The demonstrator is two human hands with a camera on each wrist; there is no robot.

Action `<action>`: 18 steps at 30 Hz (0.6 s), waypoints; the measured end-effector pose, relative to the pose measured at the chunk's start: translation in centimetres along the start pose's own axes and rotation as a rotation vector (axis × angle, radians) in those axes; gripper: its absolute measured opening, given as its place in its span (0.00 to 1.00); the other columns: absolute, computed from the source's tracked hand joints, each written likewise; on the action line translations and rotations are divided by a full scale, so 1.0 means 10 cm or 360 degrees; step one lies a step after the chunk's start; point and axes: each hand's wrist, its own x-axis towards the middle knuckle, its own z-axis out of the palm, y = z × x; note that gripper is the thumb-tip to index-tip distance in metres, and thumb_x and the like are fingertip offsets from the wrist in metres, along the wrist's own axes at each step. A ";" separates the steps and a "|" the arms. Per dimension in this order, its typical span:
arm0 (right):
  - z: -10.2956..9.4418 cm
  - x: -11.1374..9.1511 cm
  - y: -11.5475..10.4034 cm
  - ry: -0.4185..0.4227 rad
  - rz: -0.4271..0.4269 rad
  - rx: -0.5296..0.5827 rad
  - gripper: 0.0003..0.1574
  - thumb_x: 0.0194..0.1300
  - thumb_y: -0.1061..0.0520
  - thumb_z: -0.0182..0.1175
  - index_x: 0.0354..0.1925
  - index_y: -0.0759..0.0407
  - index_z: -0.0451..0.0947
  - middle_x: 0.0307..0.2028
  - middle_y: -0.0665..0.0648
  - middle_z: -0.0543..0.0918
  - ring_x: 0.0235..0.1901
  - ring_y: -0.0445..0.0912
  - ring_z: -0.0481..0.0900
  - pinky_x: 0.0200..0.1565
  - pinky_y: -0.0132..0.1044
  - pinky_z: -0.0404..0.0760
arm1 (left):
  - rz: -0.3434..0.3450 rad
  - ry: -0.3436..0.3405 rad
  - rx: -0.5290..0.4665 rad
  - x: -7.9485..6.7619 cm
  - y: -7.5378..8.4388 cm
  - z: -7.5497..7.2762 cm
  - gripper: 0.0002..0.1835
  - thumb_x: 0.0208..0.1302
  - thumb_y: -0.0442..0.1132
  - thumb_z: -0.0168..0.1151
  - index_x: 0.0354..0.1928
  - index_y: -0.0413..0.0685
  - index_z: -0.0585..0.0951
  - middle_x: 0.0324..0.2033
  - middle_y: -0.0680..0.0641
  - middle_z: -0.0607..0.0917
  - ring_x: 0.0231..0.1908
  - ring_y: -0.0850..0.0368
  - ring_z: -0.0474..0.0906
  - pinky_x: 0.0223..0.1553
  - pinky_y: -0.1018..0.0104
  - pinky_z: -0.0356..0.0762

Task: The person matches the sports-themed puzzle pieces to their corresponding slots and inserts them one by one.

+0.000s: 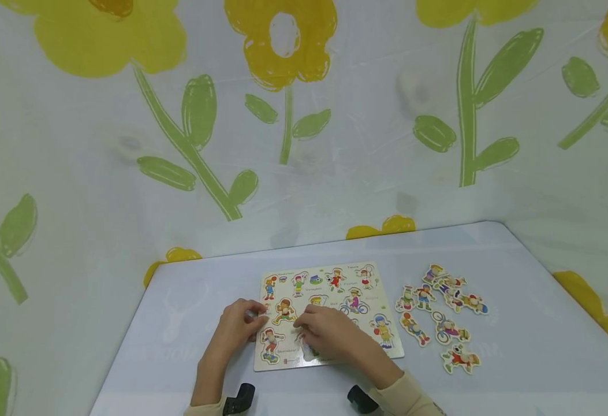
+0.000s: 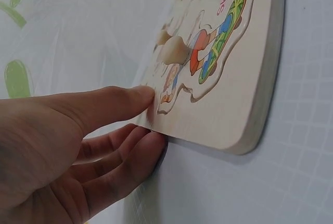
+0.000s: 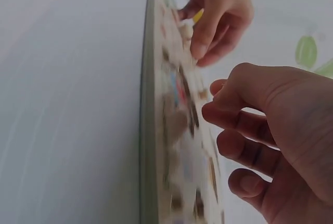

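A wooden knob puzzle board point(image 1: 329, 361) with sports figures lies on the table. My left hand point(image 1: 238, 323) grips its left edge. In the left wrist view the thumb point(image 2: 140, 99) rests on the board's face and the other fingers lie at its edge, near the skateboarder piece point(image 2: 208, 52). My right hand point(image 1: 329, 332) is over the lower middle of the board with its fingers curled. In the right wrist view its fingertips point(image 3: 213, 112) are close to the blurred board face. Whether they pinch a piece cannot be seen.
Loose figure pieces lie right of the board, among them a cyclist piece point(image 1: 449, 329) and a red-clothed piece point(image 1: 461, 359). Several more sit in a cluster point(image 1: 451, 292) farther back. A flower-print curtain point(image 1: 335, 190) hangs behind the white table point(image 1: 522, 323).
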 end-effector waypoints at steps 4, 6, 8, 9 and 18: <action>-0.06 -0.16 0.15 0.0006 0.0029 -0.0050 0.10 0.66 0.52 0.61 0.44 0.44 0.85 0.38 0.41 0.81 0.33 0.32 0.73 0.39 0.28 0.77 | -0.0024 0.0005 -0.0023 0.00 0.00 0.00 0.10 0.58 0.36 0.70 0.42 0.47 0.85 0.39 0.47 0.81 0.30 0.59 0.74 0.24 0.73 0.76; -0.10 -0.25 0.21 0.0005 0.0028 -0.0052 0.09 0.65 0.52 0.62 0.44 0.44 0.85 0.38 0.41 0.81 0.31 0.32 0.71 0.36 0.27 0.75 | -0.0026 0.0004 -0.0026 0.00 0.00 0.01 0.10 0.58 0.36 0.70 0.42 0.47 0.85 0.39 0.47 0.81 0.30 0.59 0.74 0.24 0.74 0.76; -0.13 -0.33 0.27 0.0018 0.0008 -0.0044 0.09 0.65 0.52 0.64 0.43 0.45 0.85 0.37 0.42 0.81 0.29 0.32 0.70 0.33 0.25 0.73 | -0.0026 0.0007 -0.0025 0.00 0.00 0.01 0.10 0.58 0.37 0.70 0.42 0.47 0.85 0.39 0.47 0.81 0.30 0.59 0.74 0.24 0.73 0.76; -0.16 -0.37 0.30 0.0027 -0.0008 -0.0044 0.09 0.64 0.52 0.64 0.43 0.45 0.85 0.36 0.42 0.81 0.28 0.31 0.69 0.32 0.25 0.72 | -0.0026 0.0008 -0.0025 0.00 0.00 0.02 0.10 0.58 0.37 0.70 0.42 0.47 0.85 0.39 0.47 0.81 0.30 0.59 0.74 0.24 0.73 0.76; -0.31 -0.65 0.55 0.0139 -0.0025 -0.0074 0.08 0.61 0.54 0.66 0.40 0.45 0.85 0.35 0.41 0.80 0.26 0.30 0.67 0.30 0.23 0.71 | -0.0038 0.0004 -0.0059 0.00 -0.01 0.02 0.10 0.58 0.37 0.70 0.43 0.47 0.84 0.40 0.47 0.81 0.29 0.59 0.75 0.23 0.74 0.76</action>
